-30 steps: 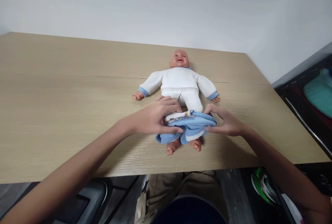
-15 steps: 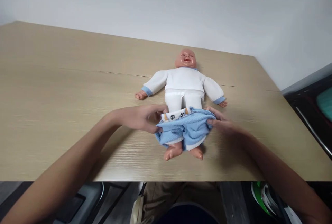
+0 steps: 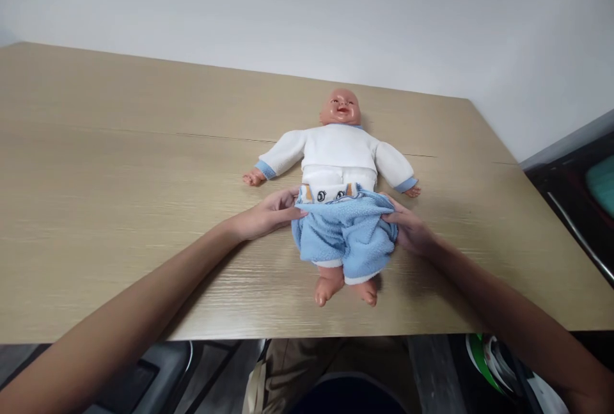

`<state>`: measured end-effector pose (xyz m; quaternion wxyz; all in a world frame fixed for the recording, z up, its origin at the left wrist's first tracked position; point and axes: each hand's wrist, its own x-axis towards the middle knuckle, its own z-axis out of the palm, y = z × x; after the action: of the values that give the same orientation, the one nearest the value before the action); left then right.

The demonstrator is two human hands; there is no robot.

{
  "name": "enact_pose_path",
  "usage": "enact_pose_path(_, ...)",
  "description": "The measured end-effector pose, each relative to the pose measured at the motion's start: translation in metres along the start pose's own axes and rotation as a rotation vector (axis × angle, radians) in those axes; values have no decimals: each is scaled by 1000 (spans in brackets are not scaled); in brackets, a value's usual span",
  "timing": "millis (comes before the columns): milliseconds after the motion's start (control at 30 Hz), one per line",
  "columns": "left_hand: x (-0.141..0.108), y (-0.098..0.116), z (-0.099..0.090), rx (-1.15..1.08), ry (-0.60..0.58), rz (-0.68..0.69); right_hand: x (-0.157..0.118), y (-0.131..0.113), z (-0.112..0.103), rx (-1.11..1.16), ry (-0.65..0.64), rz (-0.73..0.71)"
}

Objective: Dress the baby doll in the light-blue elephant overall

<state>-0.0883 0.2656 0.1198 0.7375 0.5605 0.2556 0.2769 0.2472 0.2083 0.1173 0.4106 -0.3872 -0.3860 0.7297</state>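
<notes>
On its back on the table lies a baby doll, head away from me, in a white top with blue collar and cuffs. Light blue fleece pants with white hems cover its legs up to the upper thighs, and the bare feet stick out below. My left hand pinches the waistband at its left side, thumb in front. At the opposite side my right hand grips the waistband too. Between the hands a white patch with printed eyes shows, where the waistband is folded over.
The wooden table reaches back to a pale wall. A dark object with a teal part stands off the right edge. Below the front edge are a grey seat-like object and a green-and-white round item.
Both hands have drawn the blue pants farther up the doll's legs, toward its waist. More of the feet shows below the hems, and less of the white cloth on the thighs.
</notes>
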Motion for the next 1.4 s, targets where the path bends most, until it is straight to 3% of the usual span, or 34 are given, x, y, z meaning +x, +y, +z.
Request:
enact_pose_path(167, 2, -5, 4, -128, 36, 44, 4, 2, 3, -18, -4, 17)
enact_pose_path(433, 4, -5, 5, -65, 70, 33, 12, -1, 7, -37, 24, 2)
enact_pose_path(567, 4, -3, 3, 127, 124, 100, 14, -5, 0, -116, 16, -91)
enact_pose_path(700, 3, 12, 1, 396, 201, 170, 15, -17, -6, -350, 27, -273)
enact_pose_path(867, 13, 33, 2, 693, 327, 359, 19, -39, 8, -512, 28, -381)
enact_pose_path(1000, 30, 36, 4, 524, 307, 285, 37, -52, 17, -490, 48, -402)
enact_pose_path(1133, 39, 27, 0, 368, 302, 249, 54, -46, 4, -454, 98, -332)
enact_pose_path(1233, 31, 19, -6, 397, 310, 182, 54, -28, -7, -412, 153, -274)
enact_pose_path(1400, 9, 14, -9, 462, 149, 74, 40, -2, -4, -213, 138, -164)
